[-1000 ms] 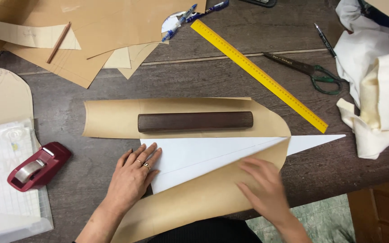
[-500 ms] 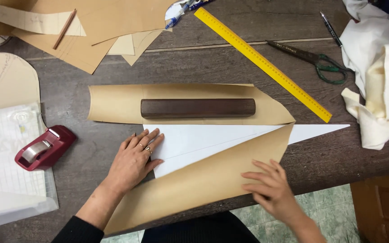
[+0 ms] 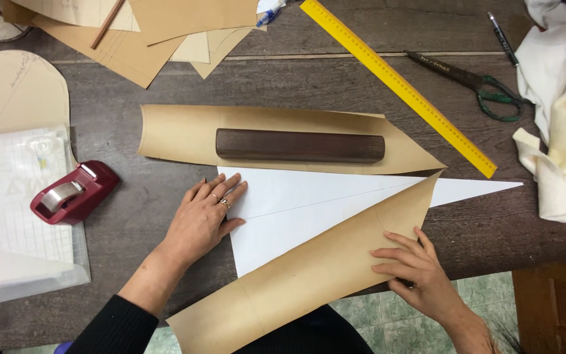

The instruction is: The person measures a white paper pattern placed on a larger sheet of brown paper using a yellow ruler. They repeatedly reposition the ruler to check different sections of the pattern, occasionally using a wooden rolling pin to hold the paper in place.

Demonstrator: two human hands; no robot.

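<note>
**Hands flat on folded paper**

Dark wooden table fills my view. I see the left hand spread flat on the white sheet, gripping nothing. The right hand presses open fingers on the brown paper folded across it, below a wooden block.

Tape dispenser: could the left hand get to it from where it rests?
Probably yes. The left hand lies flat on the white paper, and only bare table separates it from the red tape dispenser to its left.
</note>
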